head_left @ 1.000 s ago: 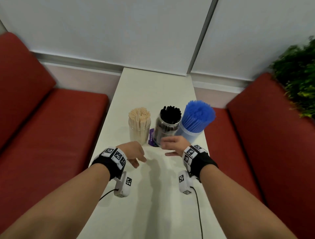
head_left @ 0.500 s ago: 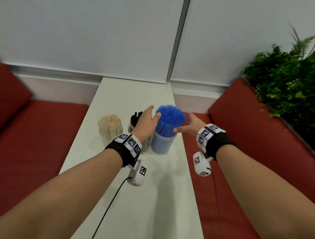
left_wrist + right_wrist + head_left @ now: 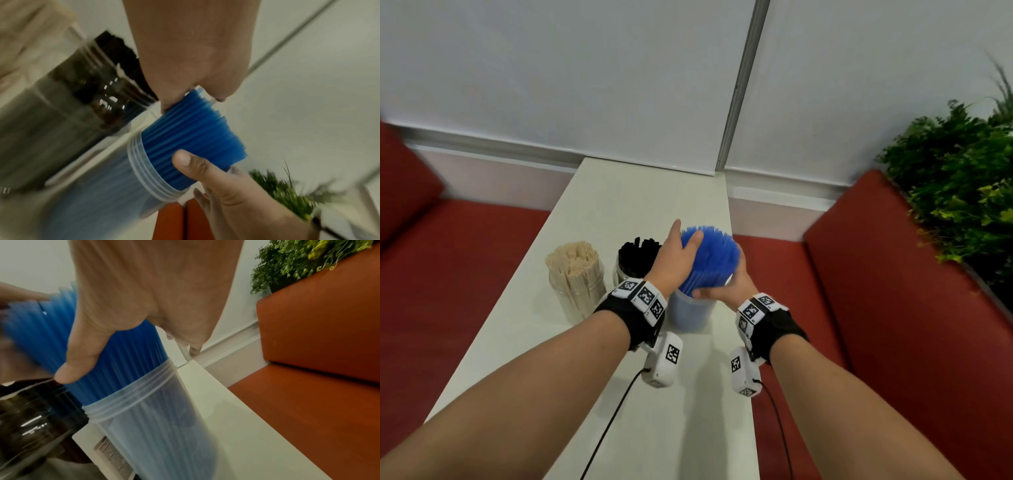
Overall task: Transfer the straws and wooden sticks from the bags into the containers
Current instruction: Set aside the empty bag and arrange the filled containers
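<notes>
- Since 1 second ago, both my hands have left the bare desk (image 3: pixel 619 428) in front of the jars and closed in on the blue straws (image 3: pixel 714 255) at centre frame.
- My left hand (image 3: pixel 678 260) now lies against the bundle's left side, fingers straight and pressed together, thumb over the tips.
- My right hand (image 3: pixel 729 284) curls around the right side, thumb (image 3: pixel 189 162) pressing just above the rim.
- The straws stand fanned in the clear container (image 3: pixel 690 310), beside the black straws (image 3: pixel 638 257) and, left of those, the wooden sticks (image 3: pixel 575 265).
- All 3 jars look full and I see no bags, so I judge this as final tidying: squeezing the fan upright.
</notes>
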### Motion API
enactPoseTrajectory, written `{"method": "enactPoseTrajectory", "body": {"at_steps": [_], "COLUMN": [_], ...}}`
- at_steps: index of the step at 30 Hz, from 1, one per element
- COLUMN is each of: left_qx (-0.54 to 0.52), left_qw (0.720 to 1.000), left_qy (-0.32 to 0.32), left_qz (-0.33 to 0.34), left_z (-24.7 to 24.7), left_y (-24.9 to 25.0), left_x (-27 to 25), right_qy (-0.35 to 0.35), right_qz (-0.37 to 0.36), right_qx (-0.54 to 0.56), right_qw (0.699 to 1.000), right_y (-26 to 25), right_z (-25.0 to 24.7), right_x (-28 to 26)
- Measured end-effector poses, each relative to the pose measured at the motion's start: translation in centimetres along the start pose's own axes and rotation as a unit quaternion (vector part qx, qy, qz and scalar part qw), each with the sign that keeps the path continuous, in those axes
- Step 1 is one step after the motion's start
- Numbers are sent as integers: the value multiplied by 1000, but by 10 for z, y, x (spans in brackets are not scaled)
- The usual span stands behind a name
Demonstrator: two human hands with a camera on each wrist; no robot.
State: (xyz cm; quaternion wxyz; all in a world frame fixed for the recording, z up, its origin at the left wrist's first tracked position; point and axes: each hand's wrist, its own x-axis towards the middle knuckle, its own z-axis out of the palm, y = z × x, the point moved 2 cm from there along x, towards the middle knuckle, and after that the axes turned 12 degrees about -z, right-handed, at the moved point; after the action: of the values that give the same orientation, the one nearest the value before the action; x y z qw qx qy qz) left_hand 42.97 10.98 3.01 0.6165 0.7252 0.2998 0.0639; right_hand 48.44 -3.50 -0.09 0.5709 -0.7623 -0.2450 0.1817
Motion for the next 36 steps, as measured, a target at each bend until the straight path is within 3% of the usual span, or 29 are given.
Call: {"method": "enactPoseTrajectory", "body": {"at_steps": [3,7,13,19,23,25,28,32,34,36], "left_qx": [-118,-171,-142,-98,-118,-122,-107,29,103,166], "left_qw": [990,979,985,993,989,987,987,988,984,978], "left_qy": [-19,18,100,63,71,93,119,129,99,56], "left_qz": [-71,-105,-19,-18,-60,-37,14,85,104,111], "left_z": [13,23,8,20,34,28,10,-1,2,7], "left_y": [-11,-8,16,1,-5,7,25,27,21,14], "left_x": [9,19,16,10,3,3,1,-9,-14,-18], "right_qy": [-21,-1,37,-53,24,56,46,29,1,-34], "right_qz": [0,1,-89,-31,-19,-52,-99,-179,-208,-188], "right_qx": [-12,-3,35,37,51,33,33,-111,-266,-377], "right_qw": [1000,1000,995,997,998,997,994,977,941,906], "right_y": [10,20,7,17,11,3,-10,-28,-33,-34], "right_z": [13,16,-9,-7,10,7,-3,-4,4,10], "right_x": [15,29,28,8,9,11,6,-7,-8,-6]}}
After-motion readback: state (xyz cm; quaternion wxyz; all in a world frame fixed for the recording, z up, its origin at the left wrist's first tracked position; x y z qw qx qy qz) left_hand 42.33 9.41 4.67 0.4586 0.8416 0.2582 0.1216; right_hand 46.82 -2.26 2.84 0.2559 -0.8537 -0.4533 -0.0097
